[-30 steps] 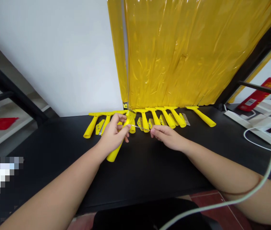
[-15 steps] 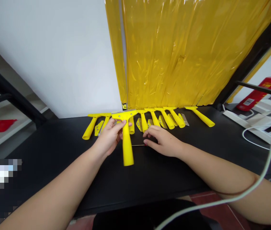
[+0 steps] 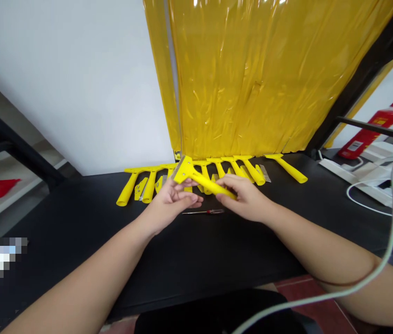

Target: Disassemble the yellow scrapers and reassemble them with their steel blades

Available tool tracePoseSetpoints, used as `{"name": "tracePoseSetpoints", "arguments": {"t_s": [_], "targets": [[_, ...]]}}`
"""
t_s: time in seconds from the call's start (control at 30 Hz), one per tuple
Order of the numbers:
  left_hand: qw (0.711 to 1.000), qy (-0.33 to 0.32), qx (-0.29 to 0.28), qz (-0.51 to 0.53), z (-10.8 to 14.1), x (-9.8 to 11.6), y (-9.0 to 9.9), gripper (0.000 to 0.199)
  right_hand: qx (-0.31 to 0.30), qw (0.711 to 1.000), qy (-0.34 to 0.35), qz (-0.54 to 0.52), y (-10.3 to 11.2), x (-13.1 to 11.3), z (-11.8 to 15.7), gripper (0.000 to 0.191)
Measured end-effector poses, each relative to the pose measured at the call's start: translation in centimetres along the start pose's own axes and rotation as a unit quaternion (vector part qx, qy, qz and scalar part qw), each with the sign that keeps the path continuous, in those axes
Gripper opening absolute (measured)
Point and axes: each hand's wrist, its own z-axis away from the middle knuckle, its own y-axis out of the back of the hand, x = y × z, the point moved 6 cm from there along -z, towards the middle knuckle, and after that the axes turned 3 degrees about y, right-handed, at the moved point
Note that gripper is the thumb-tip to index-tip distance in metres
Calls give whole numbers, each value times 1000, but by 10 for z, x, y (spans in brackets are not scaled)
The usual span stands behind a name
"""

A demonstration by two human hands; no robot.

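Note:
A yellow scraper [image 3: 206, 182] with a T-shaped head is held aslant over the table, its head up to the left. My right hand [image 3: 247, 197] is closed round the end of its handle. My left hand [image 3: 167, 204] is just below the head, thumb and fingers apart; some fingers lie behind the scraper, and whether they touch it I cannot tell. Beneath, on the black table, lies a small screwdriver [image 3: 215, 212] with a reddish handle, its shaft pointing left. Behind my hands runs a row of several similar yellow scrapers [image 3: 150, 185], with yellow blade pieces [image 3: 140, 189] among them.
The black table [image 3: 196, 264] ends at a yellow plastic curtain [image 3: 252, 83] and a white panel [image 3: 78, 83]. At right are a red bottle [image 3: 373, 132] and a white power strip [image 3: 356, 178]. A pale cable [image 3: 389, 241] loops across my right forearm.
The scraper has turned from handle-down to aslant, its handle now toward the right. My right hand has taken its handle end; my left fingers have loosened. The screwdriver has come into view.

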Motion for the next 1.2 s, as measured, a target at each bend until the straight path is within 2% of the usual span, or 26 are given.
{"name": "tracePoseSetpoints", "arguments": {"t_s": [0.07,0.17,0.3,0.4,0.77,1.2], "targets": [[999,-5,-32,-35,1,1,-3,44,38,998,-35,25,22,15,-1,14],[995,-13,-51,-90,1,3,-4,34,86,974,-205,49,64,63,8,26],[988,-21,-52,-144,0,3,-2,26,95,903,-403,117,114,123,31,23],[981,-10,-56,-184,-1,-1,0,24,101,862,-465,175,134,150,44,26],[961,6,-71,-269,1,-5,-2,21,25,824,-502,261,128,210,57,29],[951,7,-82,-299,3,-2,-6,19,19,805,-500,318,122,225,61,41]]}}
